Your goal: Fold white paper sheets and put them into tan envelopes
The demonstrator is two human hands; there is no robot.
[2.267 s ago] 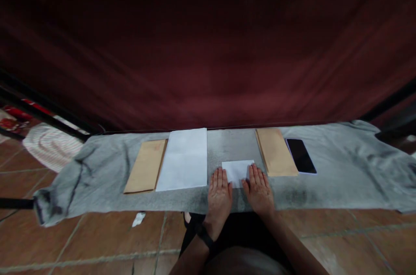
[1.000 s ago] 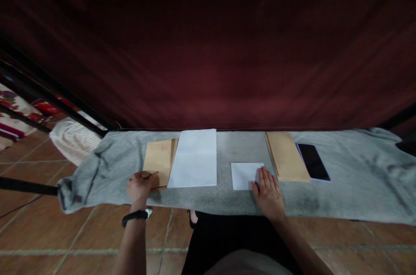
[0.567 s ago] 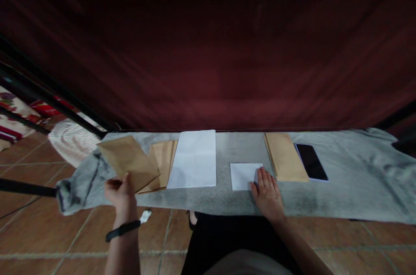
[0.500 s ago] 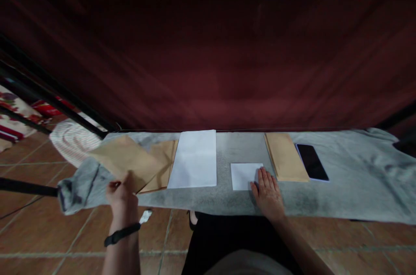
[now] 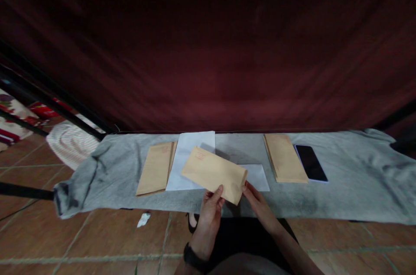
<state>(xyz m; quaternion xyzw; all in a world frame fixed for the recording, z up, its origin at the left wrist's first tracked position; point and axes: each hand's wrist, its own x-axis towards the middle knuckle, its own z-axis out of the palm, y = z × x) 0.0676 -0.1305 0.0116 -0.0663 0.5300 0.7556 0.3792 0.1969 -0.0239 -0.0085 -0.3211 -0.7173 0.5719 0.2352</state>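
A brown paper envelope [image 5: 212,173] with small red print is held up in front of me, tilted over the bench. My left hand [image 5: 212,205] pinches its lower edge, thumb on top. At its right end, my right hand [image 5: 255,200] grips the lower corner between thumb and fingers. Beneath the envelope, partly covered, lie a stack of white paper [image 5: 182,166] and a smaller folded white sheet [image 5: 258,177]. To the left rests a pile of brown envelopes [image 5: 155,169]; a second envelope pile [image 5: 286,158] sits to the right.
A dark-screened phone [image 5: 311,162] lies beside the right pile. Grey cloth [image 5: 351,179] covers the narrow bench, with a dark red curtain [image 5: 208,71] behind it. Black metal bars [image 5: 29,190] stand at the left. A white scrap [image 5: 143,219] lies on the tiled floor.
My left hand has brought an envelope from the left pile to the middle. My right hand has left the folded white sheet and now grips the envelope's right end.
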